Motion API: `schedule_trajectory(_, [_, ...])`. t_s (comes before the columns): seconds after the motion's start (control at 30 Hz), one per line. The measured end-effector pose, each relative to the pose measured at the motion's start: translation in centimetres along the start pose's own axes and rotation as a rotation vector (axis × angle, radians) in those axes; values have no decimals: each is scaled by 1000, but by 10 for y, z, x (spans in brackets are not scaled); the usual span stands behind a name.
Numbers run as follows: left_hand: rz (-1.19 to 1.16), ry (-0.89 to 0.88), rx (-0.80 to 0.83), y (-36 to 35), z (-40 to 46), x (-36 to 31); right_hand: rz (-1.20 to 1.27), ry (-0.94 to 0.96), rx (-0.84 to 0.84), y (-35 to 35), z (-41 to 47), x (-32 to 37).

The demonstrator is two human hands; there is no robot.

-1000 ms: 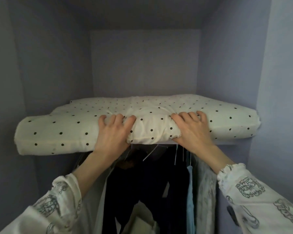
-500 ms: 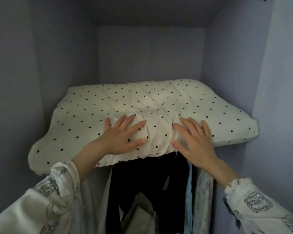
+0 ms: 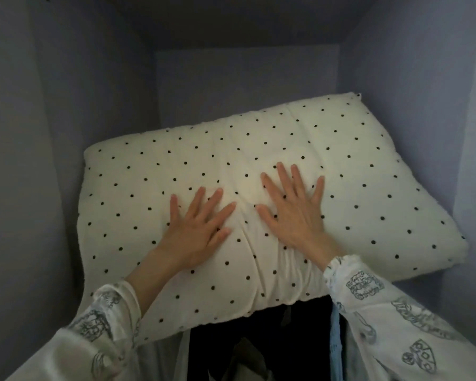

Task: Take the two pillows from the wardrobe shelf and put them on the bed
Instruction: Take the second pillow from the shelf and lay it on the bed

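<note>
A big cream pillow [image 3: 259, 188] with small black dots lies up on the wardrobe shelf, inside the pale purple wardrobe walls [image 3: 52, 133]; its front edge hangs out past the shelf, over the dark clothes [image 3: 259, 339] that hang below it; its back right corner sits near the back wall and is lifted a little, so the pillow looks tilted; the shelf board itself is hidden under the pillow; only one pillow can be seen.

The left hand [image 3: 195, 229] lies flat on top of the pillow, toward its front and a bit left of its middle; its fingers are straight and spread wide, so the grip is wide and holds nothing; it only presses on the cloth.

The right hand [image 3: 291, 213] lies flat on the pillow too, just right of the left hand and a little farther back; its fingers are also straight and spread, with the grip wide and nothing held; the cloth wrinkles below its wrist.

Both arms wear white sleeves [image 3: 396, 312] with grey drawings; a light blue cloth [image 3: 334, 342] hangs under the pillow's front edge, beside the dark clothes.
</note>
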State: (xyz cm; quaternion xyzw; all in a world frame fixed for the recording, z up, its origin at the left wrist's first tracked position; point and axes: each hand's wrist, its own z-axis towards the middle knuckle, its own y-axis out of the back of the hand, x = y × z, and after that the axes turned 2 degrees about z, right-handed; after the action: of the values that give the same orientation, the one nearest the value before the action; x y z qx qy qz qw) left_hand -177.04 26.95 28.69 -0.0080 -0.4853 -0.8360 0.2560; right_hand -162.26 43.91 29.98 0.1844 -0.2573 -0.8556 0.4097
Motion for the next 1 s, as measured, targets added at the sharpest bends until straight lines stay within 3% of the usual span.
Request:
schedule_trajectory(0.17, [55, 17, -254, 17, 49, 11, -78, 62, -175, -20, -13, -4])
schedule_trajectory(0.37, [32, 63, -462, 50, 102, 17, -104, 116, -264, -30, -24, -5])
schedule_trajectory(0.63, [-43, 227, -494, 48, 109, 29, -114, 175, -228, -29, -29, -8])
schedule_trajectory(1.0, [-132, 418, -346, 11, 60, 24, -197, 394, -57, -13, -23, -20])
